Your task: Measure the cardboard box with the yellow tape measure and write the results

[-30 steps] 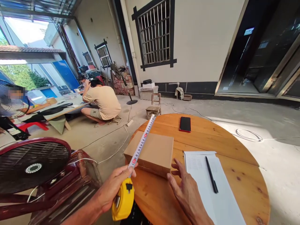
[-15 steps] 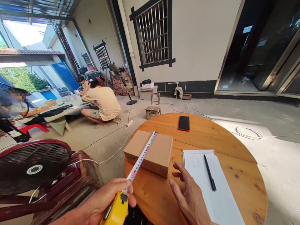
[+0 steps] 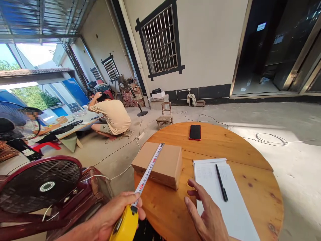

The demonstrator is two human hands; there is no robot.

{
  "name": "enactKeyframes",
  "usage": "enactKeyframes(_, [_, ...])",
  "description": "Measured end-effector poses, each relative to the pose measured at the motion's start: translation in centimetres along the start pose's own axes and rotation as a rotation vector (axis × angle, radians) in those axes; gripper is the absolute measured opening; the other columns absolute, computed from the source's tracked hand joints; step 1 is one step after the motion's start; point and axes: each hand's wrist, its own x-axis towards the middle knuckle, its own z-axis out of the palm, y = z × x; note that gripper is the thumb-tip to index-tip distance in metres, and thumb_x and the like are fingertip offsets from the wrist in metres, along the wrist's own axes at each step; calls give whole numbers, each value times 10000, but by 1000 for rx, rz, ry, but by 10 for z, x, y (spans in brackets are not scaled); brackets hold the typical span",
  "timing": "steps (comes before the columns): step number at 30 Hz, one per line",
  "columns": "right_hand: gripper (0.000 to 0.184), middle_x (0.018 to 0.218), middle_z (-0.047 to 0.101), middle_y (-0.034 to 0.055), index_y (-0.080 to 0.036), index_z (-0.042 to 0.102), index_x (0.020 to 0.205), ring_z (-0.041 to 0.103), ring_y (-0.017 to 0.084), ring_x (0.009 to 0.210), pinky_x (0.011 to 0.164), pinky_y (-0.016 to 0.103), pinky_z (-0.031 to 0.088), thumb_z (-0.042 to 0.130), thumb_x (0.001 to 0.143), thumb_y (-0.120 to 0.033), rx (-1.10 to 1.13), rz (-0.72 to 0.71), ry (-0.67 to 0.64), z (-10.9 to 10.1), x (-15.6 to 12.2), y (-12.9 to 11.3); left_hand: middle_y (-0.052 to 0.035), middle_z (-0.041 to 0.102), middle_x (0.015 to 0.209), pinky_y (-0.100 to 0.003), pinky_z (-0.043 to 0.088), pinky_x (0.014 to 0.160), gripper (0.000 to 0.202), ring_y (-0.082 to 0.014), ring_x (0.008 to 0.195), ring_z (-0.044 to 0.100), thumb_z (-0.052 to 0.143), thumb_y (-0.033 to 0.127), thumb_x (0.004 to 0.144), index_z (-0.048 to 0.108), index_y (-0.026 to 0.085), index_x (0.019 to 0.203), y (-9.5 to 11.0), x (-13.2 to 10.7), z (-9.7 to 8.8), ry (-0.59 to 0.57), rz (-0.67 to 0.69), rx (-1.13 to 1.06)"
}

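the left hand (image 3: 117, 211) is closed around a yellow tape measure (image 3: 126, 226), thumb on the pulled-out strip, which slants over the top of a brown box (image 3: 156, 164) to near its far edge; whether the strip touches the cardboard i cannot tell. the box sits on the left part of the round wooden surface (image 3: 260, 197). the right hand (image 3: 208, 212) is empty, thumb and fingers apart, between the box and the paper (image 3: 238, 214), and hides part of the paper's left side. a black pen (image 3: 221, 182) lies on the paper, and a phone (image 3: 195, 132) with a red edge lies farther back, well apart from the hands. off the surface, a dark red fan (image 3: 42, 187) stands to the left, a small wooden chair (image 3: 165, 115) stands beyond, and a person in a pale shirt (image 3: 114, 115) sits low by another table (image 3: 86, 117).
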Motion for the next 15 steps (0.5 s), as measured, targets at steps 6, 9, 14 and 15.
enactKeyframes(6, [383, 918, 711, 67, -213, 501, 1202, 690, 191, 800, 594, 263, 574, 488, 855, -372, -9, -35, -3, -2, 0, 4, -54, 675, 584, -209, 315, 423, 320, -136, 437, 542, 600, 493, 708, 554, 176, 703, -3, 0, -2, -15, 23, -4])
enactKeyframes(9, [380, 935, 710, 76, -209, 518, 1189, 692, 194, 807, 580, 258, 571, 487, 849, -377, 3, -15, -14, -1, 1, 0, -52, 671, 585, -214, 326, 429, 314, -133, 434, 534, 594, 486, 714, 551, 175, 701, -5, 0, -1, -34, 27, -21])
enactKeyframes(14, [401, 947, 703, 92, -202, 543, 1166, 692, 199, 792, 495, 233, 543, 485, 834, -418, 44, 58, -39, 1, 3, -6, -49, 671, 607, -206, 318, 435, 308, -122, 445, 527, 584, 477, 748, 549, 173, 720, -7, -3, -1, -61, 110, -56])
enactKeyframes(15, [407, 954, 701, 93, -202, 545, 1164, 691, 199, 795, 511, 236, 546, 489, 829, -427, 49, 75, -47, 1, 4, -7, -47, 675, 625, -207, 328, 443, 308, -121, 456, 532, 573, 479, 764, 553, 173, 735, -5, -4, -4, -60, 149, -61])
